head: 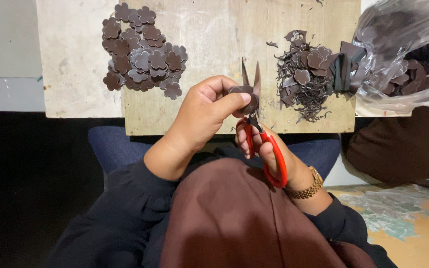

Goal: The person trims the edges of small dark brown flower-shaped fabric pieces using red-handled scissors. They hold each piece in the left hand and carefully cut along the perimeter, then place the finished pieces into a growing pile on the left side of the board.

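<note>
The left hand [202,114] pinches a small dark flower-shaped piece [243,95] between thumb and fingers, its grip clamped on the piece just above the near edge of the wooden worktop [209,39]. The right hand [269,151] sits below and just beside it, fingers through the red handles of a pair of scissors [256,126], its grip closed on those handles. The scissor blades point away from the person and stand slightly apart, their tips rising past the piece; the piece seems to lie against the blades near the pivot, though the thumb hides the exact contact.

On the worktop, to the left and well apart from the hands, lies a heap of cut flower shapes [142,54], dark brown and greyish, overlapping one another. To the right is a pile of scraps [306,82], thin curled trimmings mixed with a few uncut and flower-shaped bits. Touching that pile at the far right is a clear plastic bag [408,54] holding more dark pieces. A gold-coloured wristwatch [310,187] is on the right wrist. The person wears dark sleeves and a brown cloth [234,218] over the lap.
</note>
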